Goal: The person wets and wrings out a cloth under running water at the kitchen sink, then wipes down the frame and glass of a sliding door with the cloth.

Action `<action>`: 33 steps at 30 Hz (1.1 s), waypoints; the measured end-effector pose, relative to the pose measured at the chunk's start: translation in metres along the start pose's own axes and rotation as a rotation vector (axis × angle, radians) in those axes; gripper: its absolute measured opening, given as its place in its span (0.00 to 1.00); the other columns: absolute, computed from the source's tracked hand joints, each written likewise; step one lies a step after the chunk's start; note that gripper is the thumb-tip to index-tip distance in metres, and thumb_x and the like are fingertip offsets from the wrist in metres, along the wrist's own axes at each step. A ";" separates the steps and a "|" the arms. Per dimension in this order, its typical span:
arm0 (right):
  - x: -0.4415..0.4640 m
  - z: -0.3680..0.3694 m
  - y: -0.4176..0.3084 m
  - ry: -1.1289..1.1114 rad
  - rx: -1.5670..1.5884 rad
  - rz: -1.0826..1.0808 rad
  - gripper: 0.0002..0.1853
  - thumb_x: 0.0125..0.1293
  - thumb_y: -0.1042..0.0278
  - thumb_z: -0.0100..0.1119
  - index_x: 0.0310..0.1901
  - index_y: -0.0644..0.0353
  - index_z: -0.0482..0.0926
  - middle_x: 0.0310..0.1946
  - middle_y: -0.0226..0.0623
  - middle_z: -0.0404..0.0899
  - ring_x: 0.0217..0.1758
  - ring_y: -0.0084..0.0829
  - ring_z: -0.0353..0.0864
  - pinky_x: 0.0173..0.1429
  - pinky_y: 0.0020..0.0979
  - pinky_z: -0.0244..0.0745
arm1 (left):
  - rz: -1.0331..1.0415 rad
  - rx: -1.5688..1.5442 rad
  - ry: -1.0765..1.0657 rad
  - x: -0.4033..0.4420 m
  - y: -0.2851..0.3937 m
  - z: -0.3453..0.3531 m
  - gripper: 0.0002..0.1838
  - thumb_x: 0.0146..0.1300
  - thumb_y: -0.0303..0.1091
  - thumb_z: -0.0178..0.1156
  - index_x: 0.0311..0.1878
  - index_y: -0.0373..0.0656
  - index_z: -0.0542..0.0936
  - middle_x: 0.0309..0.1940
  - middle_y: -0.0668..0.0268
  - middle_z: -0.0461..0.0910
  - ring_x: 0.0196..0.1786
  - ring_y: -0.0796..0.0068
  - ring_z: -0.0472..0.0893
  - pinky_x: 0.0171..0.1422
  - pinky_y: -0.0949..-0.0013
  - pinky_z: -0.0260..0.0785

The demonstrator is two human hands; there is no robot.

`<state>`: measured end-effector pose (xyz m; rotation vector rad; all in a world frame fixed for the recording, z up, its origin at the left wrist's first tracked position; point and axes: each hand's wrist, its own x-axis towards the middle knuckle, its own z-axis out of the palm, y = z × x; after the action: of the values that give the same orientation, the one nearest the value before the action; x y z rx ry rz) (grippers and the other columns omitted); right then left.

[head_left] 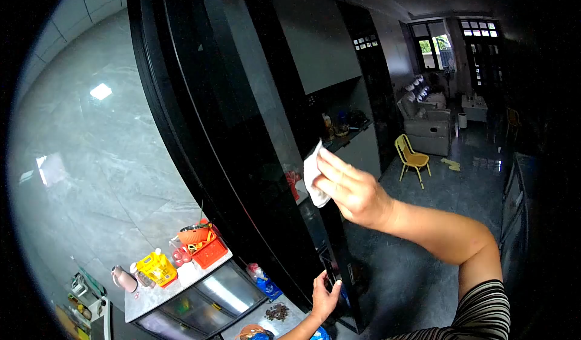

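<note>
My right hand (357,194) is raised in the middle of the view, its fingers closed on a folded white cloth (311,176). The cloth is held flat by the fingers at the edge of a dark glass door panel (236,128); whether it touches the glass I cannot tell. Lower down, my left hand (325,296) grips the edge of the black-framed door, with thumb and fingers on either side of it. Part of its fingers is hidden by the frame.
Left of the door, a counter (136,303) bears a pink kettle (124,279), a yellow bag (157,268) and a red basket (210,250). Dark pieces (277,312) lie on a low surface. Beyond the door stand a yellow chair (413,157) and a grey sofa (426,125).
</note>
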<state>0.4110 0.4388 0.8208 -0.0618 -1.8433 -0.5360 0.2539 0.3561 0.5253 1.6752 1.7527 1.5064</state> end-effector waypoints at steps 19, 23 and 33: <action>0.332 -0.034 0.118 0.338 0.026 0.195 0.22 0.66 0.76 0.34 0.62 0.56 0.63 0.61 0.39 0.67 0.65 0.30 0.63 0.68 0.26 0.56 | -0.114 0.002 -0.052 0.000 0.002 -0.002 0.33 0.56 0.41 0.64 0.59 0.35 0.63 0.48 0.58 0.67 0.48 0.69 0.73 0.52 0.69 0.69; 0.340 -0.017 0.139 0.380 0.239 -0.046 0.22 0.63 0.78 0.36 0.60 0.64 0.64 0.61 0.46 0.65 0.65 0.27 0.63 0.66 0.25 0.58 | -0.101 -0.005 -0.071 -0.002 0.002 -0.004 0.31 0.56 0.41 0.64 0.57 0.35 0.64 0.49 0.53 0.68 0.49 0.63 0.75 0.48 0.69 0.72; 0.093 0.024 0.050 0.323 -0.048 -0.045 0.20 0.55 0.85 0.46 0.51 0.67 0.73 0.56 0.62 0.66 0.58 0.57 0.68 0.61 0.41 0.67 | -0.044 0.042 -0.020 -0.001 0.000 -0.002 0.31 0.56 0.40 0.63 0.59 0.35 0.63 0.49 0.54 0.69 0.50 0.64 0.73 0.54 0.68 0.67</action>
<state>0.3730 0.4730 0.9162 0.0334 -1.5199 -0.5856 0.2523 0.3543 0.5259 1.6547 1.8112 1.4377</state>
